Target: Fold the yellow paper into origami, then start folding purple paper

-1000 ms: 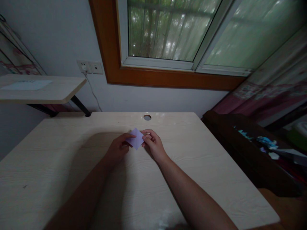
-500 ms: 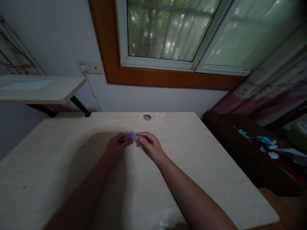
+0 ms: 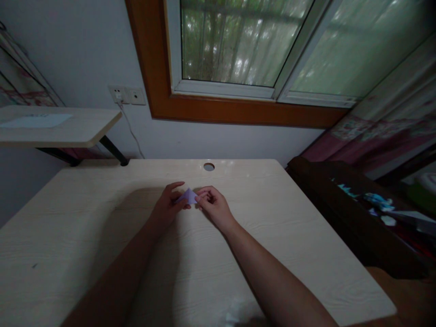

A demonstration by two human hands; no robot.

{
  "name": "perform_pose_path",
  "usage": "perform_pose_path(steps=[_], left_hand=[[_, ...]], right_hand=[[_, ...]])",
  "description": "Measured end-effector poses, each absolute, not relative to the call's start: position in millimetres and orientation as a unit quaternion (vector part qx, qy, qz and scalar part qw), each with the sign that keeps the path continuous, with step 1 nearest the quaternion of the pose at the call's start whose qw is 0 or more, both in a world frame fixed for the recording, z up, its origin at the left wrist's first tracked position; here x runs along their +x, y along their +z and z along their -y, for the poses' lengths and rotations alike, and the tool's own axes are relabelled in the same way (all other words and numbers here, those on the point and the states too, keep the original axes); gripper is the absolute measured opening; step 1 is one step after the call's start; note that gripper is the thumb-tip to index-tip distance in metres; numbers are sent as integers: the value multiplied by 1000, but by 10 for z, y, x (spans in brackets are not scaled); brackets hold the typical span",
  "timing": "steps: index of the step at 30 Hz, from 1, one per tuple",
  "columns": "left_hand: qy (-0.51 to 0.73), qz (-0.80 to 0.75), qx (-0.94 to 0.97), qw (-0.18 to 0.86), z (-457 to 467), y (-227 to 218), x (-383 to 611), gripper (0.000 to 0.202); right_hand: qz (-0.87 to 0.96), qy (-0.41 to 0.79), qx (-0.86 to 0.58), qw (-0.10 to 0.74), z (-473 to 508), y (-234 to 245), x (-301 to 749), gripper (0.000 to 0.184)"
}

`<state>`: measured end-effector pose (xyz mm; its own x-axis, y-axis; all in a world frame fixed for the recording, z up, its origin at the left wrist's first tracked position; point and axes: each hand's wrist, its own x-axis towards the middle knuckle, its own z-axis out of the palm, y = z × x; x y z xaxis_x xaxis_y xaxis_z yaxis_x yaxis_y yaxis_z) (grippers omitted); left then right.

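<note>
A small purple piece of folded paper point(image 3: 189, 195), pointed at the top, is between my two hands near the far side of the table. My left hand point(image 3: 167, 202) pinches its left side, thumb in front, with the index finger lifted off and stretched out above. On the other side, my right hand point(image 3: 213, 203) grips the paper's right corner between thumb and fingers. Parts of the paper's lower and side edges are hidden behind my fingers.
The pale wooden table point(image 3: 289, 254) has a round cable hole point(image 3: 209, 167) near its back edge. A raised shelf point(image 3: 78, 134) with a paper sheet point(image 3: 37, 120) stands at left. Right of the table is a dark wooden cabinet point(image 3: 313, 181) with assorted items on it.
My left index finger has lifted away from the paper. The paper has turned and now shows a broader triangular face. My right fingers have shifted slightly on its corner.
</note>
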<state>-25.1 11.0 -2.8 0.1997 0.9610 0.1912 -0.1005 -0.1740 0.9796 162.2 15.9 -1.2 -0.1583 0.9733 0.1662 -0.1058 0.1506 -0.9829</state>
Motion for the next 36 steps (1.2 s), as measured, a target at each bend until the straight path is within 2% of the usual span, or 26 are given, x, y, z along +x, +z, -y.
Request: perform_pose_path(steps=[7,13,15,22,29,36], left_hand=[[464,-383,653,460,-77,18,-278,29],[455,-373,766,258,-120,11,-274,23],[460,-377,771,227,-136,-2,-275,22],[478,-393,761,194,-151,-21,-291,11],[450,-426,751,225,-136,-8,-298,13],[420,-459,751,220,-105,35,-289,17]], right_hand=[[531,536,-381,535,-169,4,1633,24],[503,564,-372,539,-191,11,1666,21],[503,573,-367,533,-196,-1,1673,19],[522,567,-378,513,-167,13,1673,18],[647,389,-410,512,-139,75,1672,15],[668,353,-398,521,-156,26,1658,8]])
